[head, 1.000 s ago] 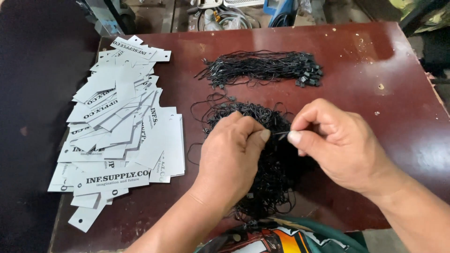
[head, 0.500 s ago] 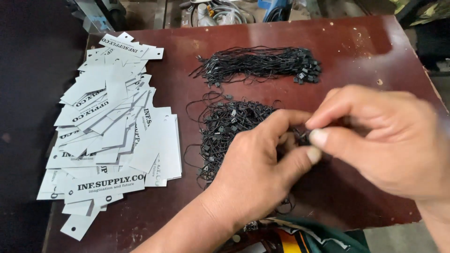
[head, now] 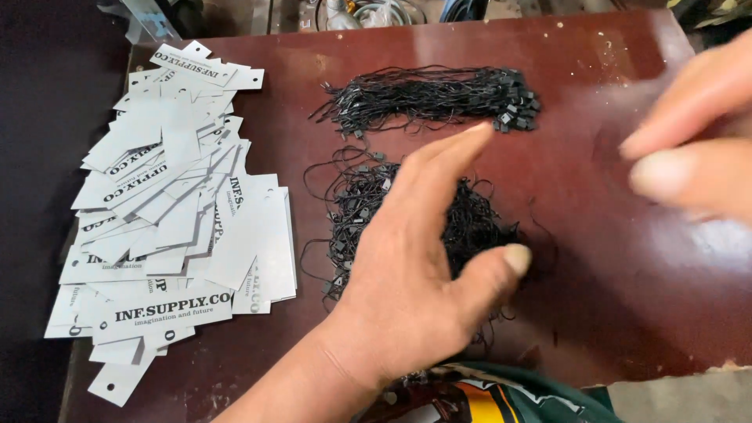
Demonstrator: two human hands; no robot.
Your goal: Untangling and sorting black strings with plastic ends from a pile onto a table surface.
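left hand [head: 415, 274] spread flat over loose tangle of black string loops [head: 470, 223] mid-table | right hand [head: 693, 157] blurred — grip untellable | strings light, limp, snag-prone — pinch one near its clasp

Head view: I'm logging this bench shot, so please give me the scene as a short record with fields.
surface: dark red-brown table
left hand: left hand open, fingers spread, over the loose pile of black strings; contact cannot be told
right hand: right hand blurred at the right edge, raised, fingertips pinched together; whether it holds anything cannot be told
far side: tidy bundle of black strings, lying apart from the loose pile
left side: heap of white card tags, overlapping, some with punched holes
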